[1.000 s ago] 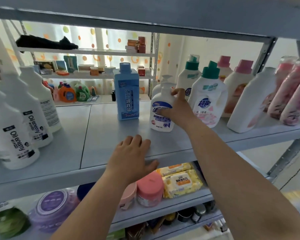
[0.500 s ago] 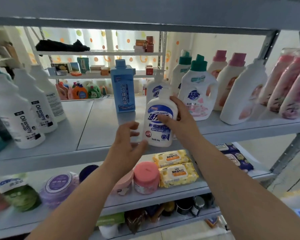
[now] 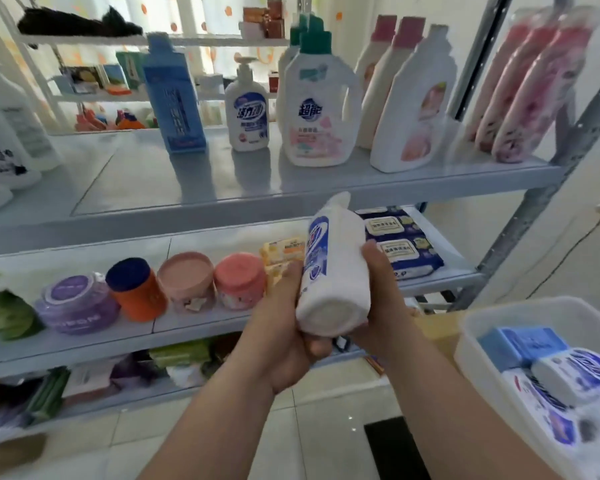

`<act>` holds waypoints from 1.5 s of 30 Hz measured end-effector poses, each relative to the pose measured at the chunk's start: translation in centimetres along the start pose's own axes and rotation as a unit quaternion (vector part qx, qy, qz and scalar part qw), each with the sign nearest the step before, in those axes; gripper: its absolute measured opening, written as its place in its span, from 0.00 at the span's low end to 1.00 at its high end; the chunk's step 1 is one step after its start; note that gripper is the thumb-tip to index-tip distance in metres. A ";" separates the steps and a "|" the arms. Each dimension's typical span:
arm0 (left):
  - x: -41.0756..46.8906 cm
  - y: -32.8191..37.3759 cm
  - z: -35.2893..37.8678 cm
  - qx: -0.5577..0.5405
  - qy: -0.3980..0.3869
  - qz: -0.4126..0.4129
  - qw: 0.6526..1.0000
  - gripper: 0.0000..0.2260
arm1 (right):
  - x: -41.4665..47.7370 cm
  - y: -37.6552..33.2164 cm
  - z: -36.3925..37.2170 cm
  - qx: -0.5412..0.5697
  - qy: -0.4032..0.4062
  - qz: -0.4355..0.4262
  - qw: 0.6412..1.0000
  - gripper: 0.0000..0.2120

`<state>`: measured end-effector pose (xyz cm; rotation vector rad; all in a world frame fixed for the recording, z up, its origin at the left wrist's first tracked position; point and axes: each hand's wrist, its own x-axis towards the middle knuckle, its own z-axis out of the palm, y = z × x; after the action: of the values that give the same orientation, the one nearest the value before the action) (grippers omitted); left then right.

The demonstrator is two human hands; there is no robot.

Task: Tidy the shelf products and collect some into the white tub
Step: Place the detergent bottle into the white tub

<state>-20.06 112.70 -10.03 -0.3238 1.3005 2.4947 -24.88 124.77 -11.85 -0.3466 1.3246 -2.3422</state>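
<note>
A white pump bottle with a blue label (image 3: 333, 271) is tipped over, base toward me, in front of the shelf unit. My left hand (image 3: 284, 327) grips its left side and underside. Holding the right side of the bottle is my right hand (image 3: 383, 299), fingers curled round it. A matching pump bottle (image 3: 247, 112) stands on the grey shelf (image 3: 187, 188). The white tub (image 3: 520, 317) sits at the lower right with blue and white packs inside.
White detergent jugs (image 3: 321, 109), a blue carton (image 3: 174, 95) and pink pouches (image 3: 530, 88) stand on the same shelf. Jars (image 3: 187, 282), a purple tub (image 3: 75, 303) and wipes packs (image 3: 400, 247) fill the shelf below. A metal upright (image 3: 548, 188) rises at right.
The pump bottle has come off the shelf, down and toward me, and tipped onto its side. My left hand has closed on it beside my right. The view dropped, showing the tub.
</note>
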 end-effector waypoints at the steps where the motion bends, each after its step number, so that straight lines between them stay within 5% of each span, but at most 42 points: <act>1: -0.3 -0.8 0.5 -0.014 -0.013 -0.016 1.000 0.23 | -1.0 0.2 -0.6 -0.002 0.008 -0.005 1.000 0.36; 4: -1.1 -3.1 2.0 -0.021 -0.020 -0.044 0.999 0.23 | -3.0 0.6 -2.5 -0.011 0.036 -0.006 0.999 0.32; 8: -1.6 -5.4 2.3 0.090 -0.020 0.003 0.996 0.26 | -5.1 0.3 -3.7 -0.071 0.104 -0.031 0.992 0.41; 13: -2.6 -6.6 2.4 0.261 0.023 0.092 0.961 0.22 | -7.6 -0.7 -5.5 -0.158 0.099 -0.055 0.981 0.28; 21: -2.3 -9.0 2.7 0.240 0.067 0.141 0.958 0.16 | -9.2 -1.2 -8.4 -0.036 0.054 -0.042 0.997 0.12; 25: -1.9 -9.4 4.8 0.120 0.083 0.034 0.989 0.14 | -9.0 -1.1 -8.4 0.080 0.038 0.023 0.996 0.22; 29: -1.9 -9.6 6.6 0.073 0.053 -0.070 0.994 0.20 | -8.7 -0.1 -8.8 0.175 0.052 0.058 0.981 0.44; 32: -0.9 -9.8 6.9 0.076 0.032 -0.085 0.993 0.24 | -8.5 -0.2 -9.2 0.201 0.081 0.015 0.976 0.23; 34: -0.7 -10.1 7.3 0.115 0.024 -0.088 0.989 0.28 | -8.6 -0.2 -9.4 0.173 0.112 0.019 0.978 0.22; 37: -0.4 -10.5 7.0 0.173 0.040 -0.053 0.983 0.29 | -8.5 -0.4 -9.8 0.033 0.128 0.018 0.991 0.47; 39: 0.0 -10.5 6.3 0.260 0.056 0.004 0.964 0.31 | -8.6 -0.6 -10.4 -0.103 0.145 -0.026 0.984 0.42; 42: 0.3 -10.2 5.9 0.392 0.093 0.086 0.911 0.27 | -9.0 -1.3 -11.4 -0.142 0.163 -0.037 0.976 0.27; 45: 0.7 -10.4 6.1 0.279 0.125 0.067 0.950 0.13 | -9.5 -2.0 -11.6 -0.072 0.185 -0.010 0.980 0.19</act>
<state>-17.23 123.48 -14.71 -0.4296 2.1172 2.1040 -21.78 138.92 -16.13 0.0394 1.6705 -2.4129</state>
